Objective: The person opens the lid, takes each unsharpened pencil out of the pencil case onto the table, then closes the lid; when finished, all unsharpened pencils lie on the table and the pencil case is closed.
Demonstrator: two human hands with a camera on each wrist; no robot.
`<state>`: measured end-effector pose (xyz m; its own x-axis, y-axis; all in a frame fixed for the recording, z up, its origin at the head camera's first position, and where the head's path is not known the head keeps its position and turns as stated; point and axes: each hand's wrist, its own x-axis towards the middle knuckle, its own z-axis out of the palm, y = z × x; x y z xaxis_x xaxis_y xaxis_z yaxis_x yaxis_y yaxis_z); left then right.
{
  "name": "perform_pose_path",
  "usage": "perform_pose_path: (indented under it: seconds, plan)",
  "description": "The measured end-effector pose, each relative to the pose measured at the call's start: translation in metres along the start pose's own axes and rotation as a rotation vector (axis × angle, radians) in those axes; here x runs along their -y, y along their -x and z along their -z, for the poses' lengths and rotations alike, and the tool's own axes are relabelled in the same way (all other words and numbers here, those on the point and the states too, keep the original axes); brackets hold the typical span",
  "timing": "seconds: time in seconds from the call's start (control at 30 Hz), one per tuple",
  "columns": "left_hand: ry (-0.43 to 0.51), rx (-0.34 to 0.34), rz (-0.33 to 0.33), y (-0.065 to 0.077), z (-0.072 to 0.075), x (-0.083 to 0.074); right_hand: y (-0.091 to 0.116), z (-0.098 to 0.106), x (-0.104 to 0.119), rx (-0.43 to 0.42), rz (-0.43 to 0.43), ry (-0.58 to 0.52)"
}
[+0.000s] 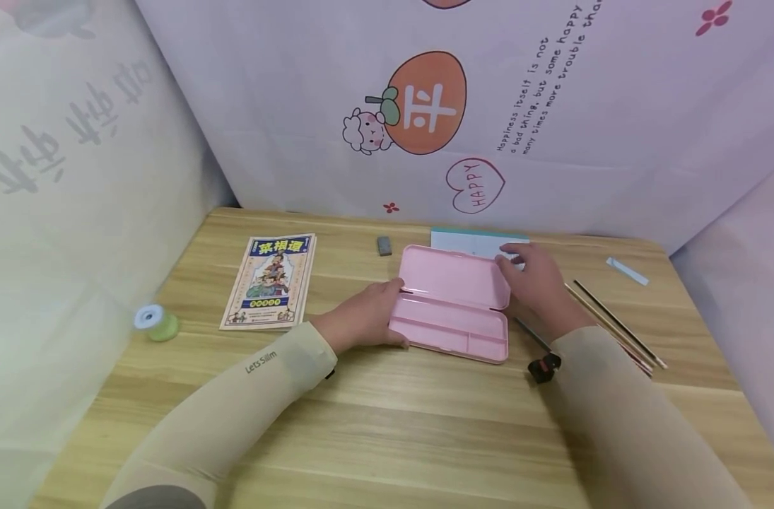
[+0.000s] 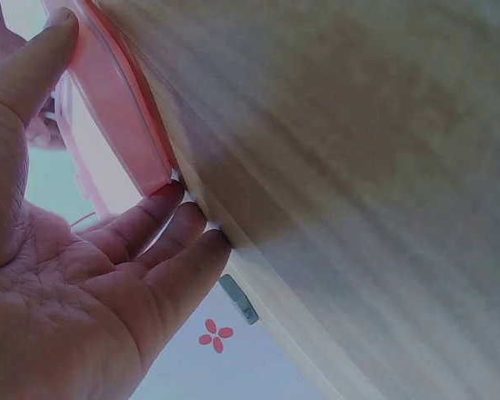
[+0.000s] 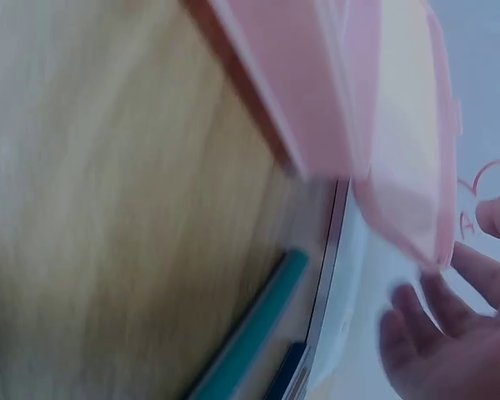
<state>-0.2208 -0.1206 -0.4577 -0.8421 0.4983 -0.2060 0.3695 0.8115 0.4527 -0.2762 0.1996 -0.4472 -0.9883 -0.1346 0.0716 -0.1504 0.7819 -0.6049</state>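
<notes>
A pink pencil case (image 1: 434,334) lies with its lid (image 1: 450,277) swung up and back, its divided compartments showing. My left hand (image 1: 370,316) grips the left end of the case. In the left wrist view its thumb (image 2: 60,21) presses one side while the fingertips (image 2: 168,190) meet the end. At the lid's far right corner is my right hand (image 1: 531,286), thumb and fingers spread around that corner. The right wrist view puts its loosely bent fingers (image 3: 437,304) right at the lid's edge.
Behind the case lies a white, teal-edged flat item (image 1: 466,240). A grey eraser (image 1: 384,246) and a booklet (image 1: 268,283) are to the left, beyond them a green-bodied jar (image 1: 160,325). Thin sticks (image 1: 616,325), a teal pen-like stick (image 3: 254,333) and a pale blue strip (image 1: 627,271) lie right.
</notes>
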Motion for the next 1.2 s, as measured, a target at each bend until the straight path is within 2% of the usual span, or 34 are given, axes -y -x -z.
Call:
perform_pose_path:
  seconds: [0.1,0.17,0.43,0.67,0.83,1.03,1.1,1.2]
  plan:
    - [0.056,-0.019,0.018,0.0,-0.002,0.002,-0.004,0.001,-0.004,0.087,-0.06,0.02]
    - [0.086,-0.031,0.016,-0.001,-0.003,0.003,-0.004,0.0,-0.005,0.106,-0.079,0.02]
    - [0.158,-0.102,-0.064,-0.001,-0.001,0.003,0.007,-0.002,-0.001,0.06,-0.096,-0.046]
    - [0.168,-0.105,-0.052,0.001,-0.004,0.004,0.018,0.001,0.006,0.061,-0.078,-0.026]
    - [0.16,-0.092,-0.044,0.002,-0.003,0.003,0.038,0.008,0.013,0.047,0.025,-0.014]
    - [0.113,-0.047,-0.031,0.002,-0.001,0.008,0.069,0.006,0.009,0.075,0.236,-0.015]
    - [0.116,-0.03,-0.045,0.002,-0.001,0.01,0.075,0.004,0.005,0.089,0.308,-0.005]
    - [0.122,0.005,-0.095,0.003,0.001,0.011,0.082,0.0,0.0,0.138,0.371,0.002]
